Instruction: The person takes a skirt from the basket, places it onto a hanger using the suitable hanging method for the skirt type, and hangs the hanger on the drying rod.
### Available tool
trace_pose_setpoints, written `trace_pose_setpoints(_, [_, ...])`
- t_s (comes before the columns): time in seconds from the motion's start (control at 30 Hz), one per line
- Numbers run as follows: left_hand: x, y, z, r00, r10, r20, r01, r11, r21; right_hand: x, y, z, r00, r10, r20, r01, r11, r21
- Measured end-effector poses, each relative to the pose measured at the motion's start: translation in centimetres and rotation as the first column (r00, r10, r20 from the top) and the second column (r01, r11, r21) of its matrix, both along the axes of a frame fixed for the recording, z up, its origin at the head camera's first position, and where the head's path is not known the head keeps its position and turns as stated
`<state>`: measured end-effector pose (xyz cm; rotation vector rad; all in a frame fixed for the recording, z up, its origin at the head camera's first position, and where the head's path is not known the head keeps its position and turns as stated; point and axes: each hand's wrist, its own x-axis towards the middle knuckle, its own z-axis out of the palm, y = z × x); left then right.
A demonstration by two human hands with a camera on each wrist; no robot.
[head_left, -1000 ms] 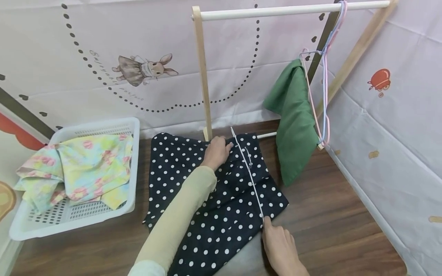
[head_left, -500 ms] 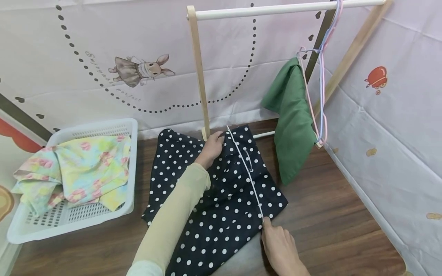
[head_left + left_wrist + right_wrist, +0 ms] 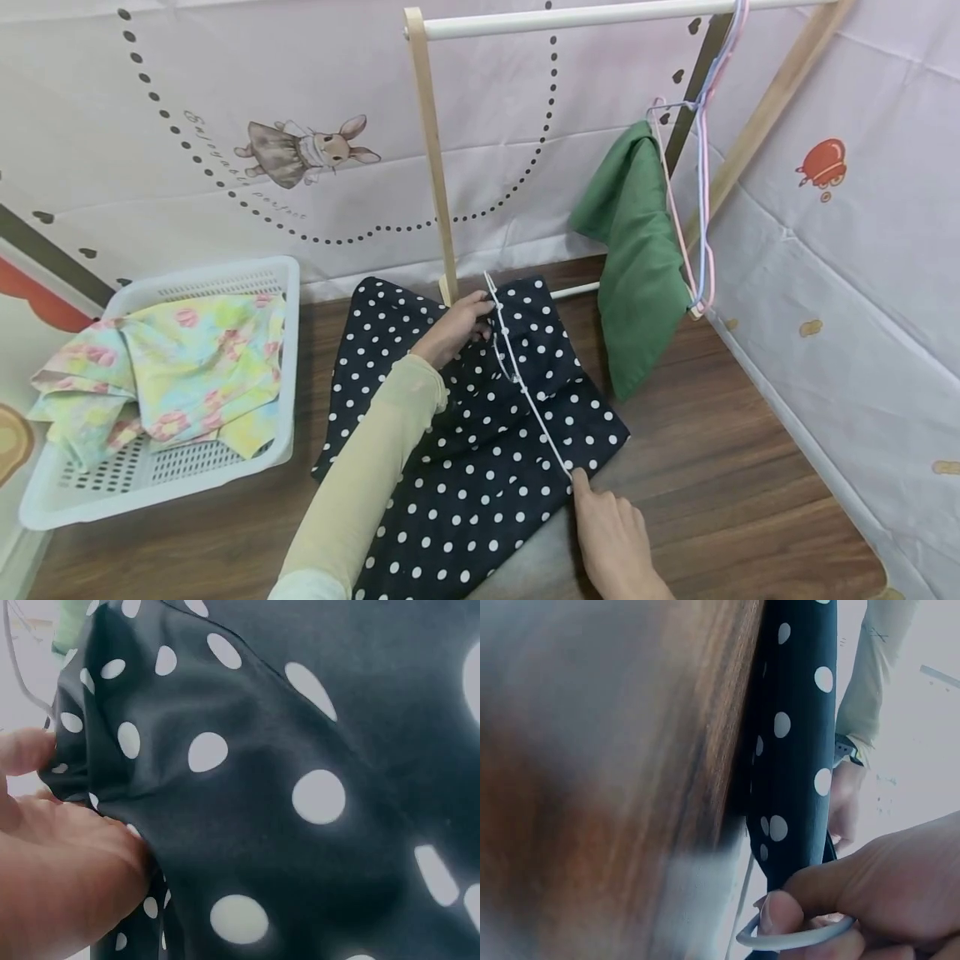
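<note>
We have the white hanger [image 3: 536, 414] lying across the dotted black cloth [image 3: 480, 467], seen nearly edge-on, its long axis slanting from the far edge, by the foot of the rack [image 3: 562, 22], down to our near right! Its thin hook curves off the middle on the left side. The right hand [image 3: 611, 529] has the near end, its grip clamped there with thumb and finger round the loop; up top, the left hand [image 3: 457, 327] pinches cloth in its grip, fingertips just beside the hanger, and we cannot tell if they touch it. The cloth itself sprawls on the floor [image 3: 735, 467], stretching from the rack toward us. Over to our left, the white basket [image 3: 292, 350] holds a crumpled yellow floral cloth [image 3: 202, 358], spilling over the far-left rim, while a green cloth [image 3: 641, 258] hangs on the rack beside pastel hangers [image 3: 703, 192]
</note>
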<state>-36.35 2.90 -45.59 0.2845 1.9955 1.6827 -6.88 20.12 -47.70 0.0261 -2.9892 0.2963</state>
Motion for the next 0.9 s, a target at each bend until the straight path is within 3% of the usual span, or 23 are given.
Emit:
trace_pose_setpoints(0.07, [-0.1, 0.1, -0.3, 0.998, -0.001, -0.064, -0.003, 0.999, -0.053, -0.1, 0.0, 0.0, 1.000, 0.003, -0.002, -0.003, 1.000, -0.010])
trace_pose_setpoints(0.1, [0.0, 0.2, -0.4, 0.994, 0.024, -0.107, -0.033, 0.996, -0.078, -0.1, 0.0, 0.0, 1.000, 0.004, 0.001, -0.004, 1.000, -0.021])
trace_pose_setpoints(0.17, [0.1, 0.6, -0.6, 0.971, 0.101, -0.216, -0.133, 0.981, -0.141, -0.2, 0.0, 0.0, 1.000, 0.016, 0.015, -0.015, 0.998, -0.058])
trace_pose_setpoints(0.27, [0.4, 1.7, -0.6, 0.900, 0.213, -0.379, -0.300, 0.935, -0.187, 0.0, 0.0, 0.0, 0.998, 0.041, 0.050, -0.035, 0.992, -0.124])
trace_pose_setpoints(0.33, [0.7, 2.3, -0.8, 0.852, 0.235, -0.467, -0.370, 0.902, -0.222, 0.1, 0.1, 0.0, 0.996, 0.057, 0.063, -0.046, 0.986, -0.157])
trace_pose_setpoints(0.4, [1.0, 2.9, -0.9, 0.824, 0.205, -0.529, -0.387, 0.885, -0.260, 0.2, 0.3, -0.1, 0.995, 0.062, 0.077, -0.047, 0.982, -0.185])
trace_pose_setpoints(0.47, [1.6, 3.2, -0.9, 0.811, 0.139, -0.568, -0.372, 0.873, -0.316, 0.2, 0.6, -0.1, 0.994, 0.063, 0.084, -0.045, 0.978, -0.203])
trace_pose_setpoints(0.53, [2.7, 3.2, -0.6, 0.800, 0.046, -0.598, -0.334, 0.861, -0.382, 0.0, 0.9, -0.3, 0.994, 0.060, 0.096, -0.038, 0.975, -0.220])
trace_pose_setpoints(0.57, [3.4, 3.1, -0.3, 0.780, -0.022, -0.626, -0.316, 0.849, -0.424, -0.1, 1.1, -0.3, 0.993, 0.057, 0.103, -0.032, 0.974, -0.226])
trace_pose_setpoints(0.63, [5.4, 2.8, 0.4, 0.716, -0.165, -0.679, -0.302, 0.802, -0.515, -0.3, 1.3, -0.4, 0.992, 0.050, 0.113, -0.023, 0.972, -0.234])
trace_pose_setpoints(0.77, [11.6, 1.6, 1.8, 0.510, -0.453, -0.732, -0.320, 0.689, -0.650, -0.6, 1.6, -0.4, 0.989, 0.052, 0.141, -0.016, 0.969, -0.245])
trace_pose_setpoints(0.83, [15.3, 0.9, 1.9, 0.446, -0.563, -0.695, -0.267, 0.657, -0.705, -0.8, 1.6, -0.4, 0.985, 0.057, 0.160, -0.015, 0.968, -0.252])
trace_pose_setpoints(0.87, [16.9, 0.5, 1.8, 0.425, -0.605, -0.674, -0.223, 0.651, -0.725, -1.0, 1.6, -0.4, 0.984, 0.060, 0.166, -0.016, 0.967, -0.255])
trace_pose_setpoints(0.9, [18.4, 0.2, 1.5, 0.416, -0.642, -0.644, -0.182, 0.635, -0.751, -1.1, 1.6, -0.4, 0.984, 0.063, 0.166, -0.018, 0.966, -0.256])
